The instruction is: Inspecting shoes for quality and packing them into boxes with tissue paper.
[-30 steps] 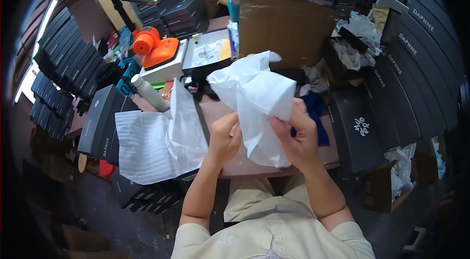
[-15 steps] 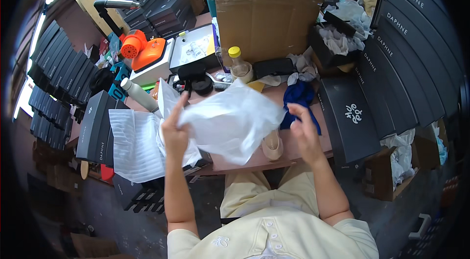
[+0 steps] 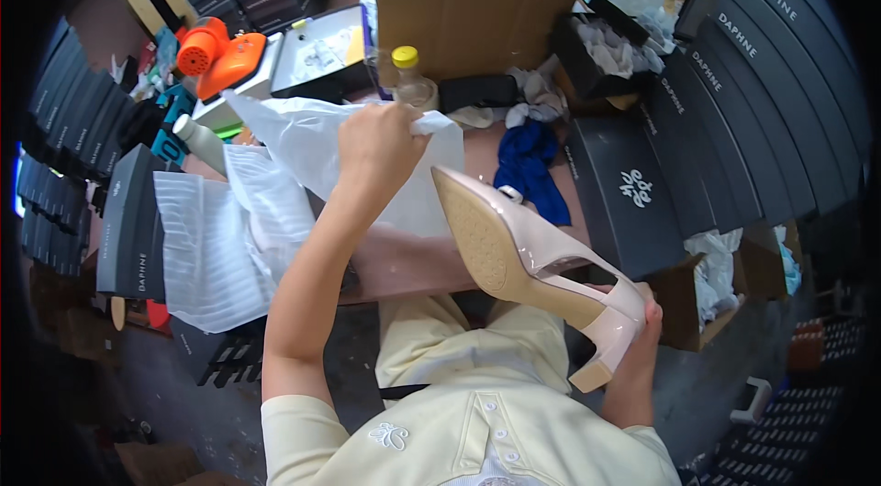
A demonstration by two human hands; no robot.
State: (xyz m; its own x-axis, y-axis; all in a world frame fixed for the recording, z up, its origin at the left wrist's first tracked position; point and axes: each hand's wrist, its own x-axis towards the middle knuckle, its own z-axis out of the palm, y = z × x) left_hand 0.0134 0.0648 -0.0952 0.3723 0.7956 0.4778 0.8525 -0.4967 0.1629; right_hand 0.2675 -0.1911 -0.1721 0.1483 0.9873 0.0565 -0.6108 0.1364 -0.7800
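Note:
My left hand (image 3: pixel 378 145) is closed in a fist above the table, gripping a thin sheet of white tissue paper (image 3: pixel 307 133) that hangs down and spreads to the left. Low on the right, my right hand (image 3: pixel 642 335) wraps round the back of a pale pink heeled shoe (image 3: pixel 541 234), mostly hidden behind it. The shoe is tilted, toe up and to the left, with its tan sole and block heel showing. Its toe is near the tissue paper but apart from my left fist. A dark blue cloth (image 3: pixel 530 176) lies on the table behind the shoe.
White ribbed foam sheets (image 3: pixel 206 252) lie at the left beside a dark shoe box (image 3: pixel 130 224). Another dark box (image 3: pixel 619 197) stands right, before tall box stacks. At the back are a yellow-capped bottle (image 3: pixel 408 82), a large cardboard box (image 3: pixel 477 18) and an orange device (image 3: pixel 225 59).
My left hand has gripped the tissue paper and moved up and right. My right hand, open before, has picked the shoe up from the table and drawn it toward me.

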